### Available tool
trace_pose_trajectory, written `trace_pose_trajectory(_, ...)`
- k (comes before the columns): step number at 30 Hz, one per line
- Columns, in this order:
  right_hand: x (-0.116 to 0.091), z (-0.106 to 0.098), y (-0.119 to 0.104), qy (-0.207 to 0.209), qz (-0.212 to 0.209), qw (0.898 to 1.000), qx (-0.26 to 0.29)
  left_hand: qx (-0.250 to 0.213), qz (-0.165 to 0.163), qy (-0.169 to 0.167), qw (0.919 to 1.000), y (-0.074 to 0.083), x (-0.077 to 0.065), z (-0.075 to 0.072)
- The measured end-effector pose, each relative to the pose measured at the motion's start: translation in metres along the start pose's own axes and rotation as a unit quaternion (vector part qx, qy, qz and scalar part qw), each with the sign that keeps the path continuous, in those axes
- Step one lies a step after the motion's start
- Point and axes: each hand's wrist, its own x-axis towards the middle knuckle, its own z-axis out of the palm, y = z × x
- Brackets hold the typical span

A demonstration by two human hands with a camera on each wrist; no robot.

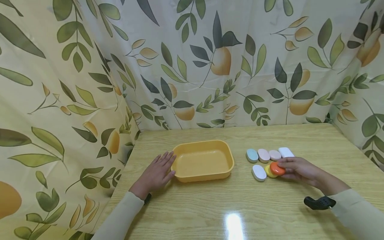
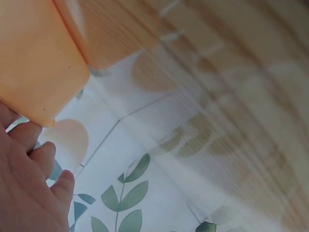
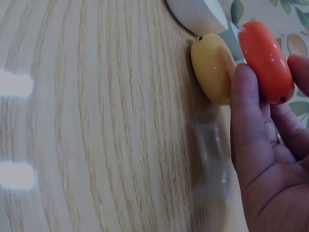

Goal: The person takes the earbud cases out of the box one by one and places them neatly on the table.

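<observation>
My right hand [image 1: 300,171] pinches a glossy orange-red rounded disc [image 1: 277,168] between fingers and thumb. In the right wrist view, the disc [image 3: 265,62] has a small dark hole in its edge. Just beneath and beside it, a similar yellow disc [image 3: 212,67] sits on the table, partly covered in the head view. My left hand [image 1: 156,173] rests at the left side of a shallow yellow-orange plastic tray [image 1: 207,176], fingers straight against its rim. The left wrist view shows those fingertips [image 2: 29,130] by the tray's edge [image 2: 43,63].
Around the right hand lie a light blue oval piece [image 1: 252,155], two pale pink ones [image 1: 263,155], a white rounded block [image 1: 286,152] and a white oval piece [image 1: 259,173]. Leaf-and-fruit patterned curtains [image 1: 228,100] border the wooden table [image 1: 192,210].
</observation>
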Motion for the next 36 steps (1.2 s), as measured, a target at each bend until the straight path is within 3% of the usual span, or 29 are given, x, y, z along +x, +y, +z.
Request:
trace_pose_trajectory(12,0.000,-0.005,0.007,0.024,0.011,1.000,-0.008,-0.006,-0.009,-0.011,0.9999,0.000,0.000,-0.002)
trace_pose_trajectory(36,-0.006,-0.016,0.014,0.081,0.025,0.996,-0.020,-0.010,-0.006,-0.002,0.9999,0.000,0.000,0.000)
